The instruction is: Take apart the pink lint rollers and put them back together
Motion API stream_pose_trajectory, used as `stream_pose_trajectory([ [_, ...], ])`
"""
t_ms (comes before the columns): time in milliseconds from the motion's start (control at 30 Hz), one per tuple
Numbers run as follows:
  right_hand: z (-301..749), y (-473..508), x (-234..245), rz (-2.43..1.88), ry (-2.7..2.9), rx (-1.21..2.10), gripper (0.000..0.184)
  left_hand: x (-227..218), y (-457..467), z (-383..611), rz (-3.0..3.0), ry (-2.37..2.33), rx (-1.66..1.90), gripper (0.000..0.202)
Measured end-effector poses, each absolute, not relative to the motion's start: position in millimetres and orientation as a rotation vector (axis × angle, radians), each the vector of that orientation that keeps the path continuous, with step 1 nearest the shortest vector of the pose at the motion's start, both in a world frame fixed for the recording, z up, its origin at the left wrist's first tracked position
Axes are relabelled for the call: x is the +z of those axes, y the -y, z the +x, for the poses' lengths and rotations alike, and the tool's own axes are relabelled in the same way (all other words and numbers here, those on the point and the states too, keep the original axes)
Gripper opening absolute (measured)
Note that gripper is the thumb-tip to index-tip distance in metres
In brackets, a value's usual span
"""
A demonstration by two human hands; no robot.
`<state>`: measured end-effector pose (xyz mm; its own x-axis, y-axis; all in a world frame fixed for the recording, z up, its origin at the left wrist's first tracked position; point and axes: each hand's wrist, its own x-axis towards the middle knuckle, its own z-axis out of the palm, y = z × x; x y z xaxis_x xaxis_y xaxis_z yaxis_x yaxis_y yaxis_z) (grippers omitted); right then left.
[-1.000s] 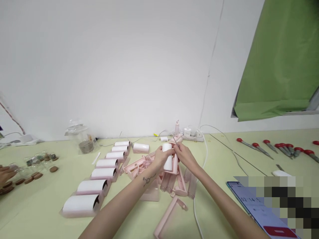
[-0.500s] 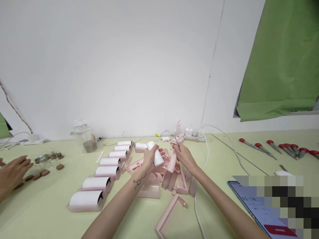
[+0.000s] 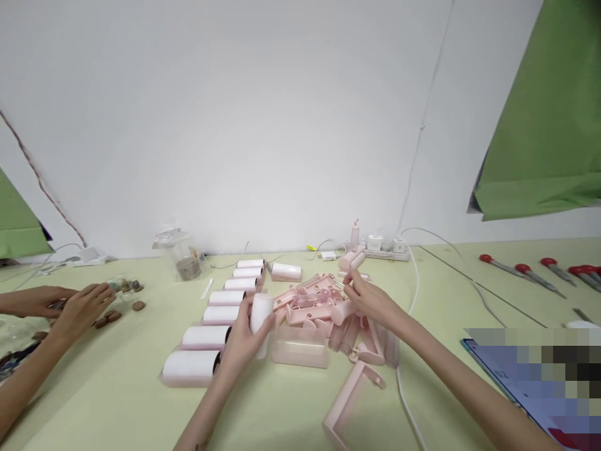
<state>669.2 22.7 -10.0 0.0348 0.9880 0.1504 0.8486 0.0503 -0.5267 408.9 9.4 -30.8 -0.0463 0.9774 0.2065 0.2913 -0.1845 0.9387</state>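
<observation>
My left hand is closed around a white lint roller roll, held nearly upright over the table beside a row of rolls. Several white lint rolls in translucent pink covers lie in that row, dark cores facing right. My right hand pinches a pink plastic part above the pile; its far end is hidden by the fingers. Below and between my hands lies the heap of pink plastic holders. A translucent pink cover lies near my left fingers.
A pink holder lies at the front. A white cable runs along the right, near a phone. Red-ended tools lie far right. Another person's hands work at left among brown pieces. A plastic bag stands behind.
My left hand has moved the white roll left and down, away from the pile, and turned it more upright. My right hand stays above the heap. The view has shifted left; another person's second hand now shows.
</observation>
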Motion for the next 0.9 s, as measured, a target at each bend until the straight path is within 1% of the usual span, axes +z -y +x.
stream_pose_trajectory([
  [133, 639.7, 16.7, -11.4, -1.452, 1.988, 0.577, 0.025, -43.4, 2.4, 400.9, 2.142, -1.553, 1.157, 0.043],
  [267, 619.8, 41.6, -23.9, -1.362, 2.009, 0.575, 0.024, -53.1, 6.3, 402.4, 2.453, -1.517, 1.166, 0.046],
  [433, 613.5, 48.5, -36.1, -1.404, 1.987, 0.619, 0.024, -55.9, 10.1, 404.5, 2.569, -1.498, 1.134, 0.043],
  [600, 617.0, 47.4, -36.3, -1.472, 2.054, 0.457, 0.026, -50.6, 14.0, 405.8, 2.674, -1.498, 1.014, 0.04],
  [700, 623.6, 46.1, -30.8, -1.537, 2.036, 0.422, 0.023, -48.7, 14.4, 406.7, 2.777, -1.455, 0.944, 0.042],
  [900, 623.4, 52.3, -27.4, -1.462, 2.024, 0.325, 0.02, -53.1, 13.4, 410.1, 2.76, -1.467, 1.02, 0.04],
])
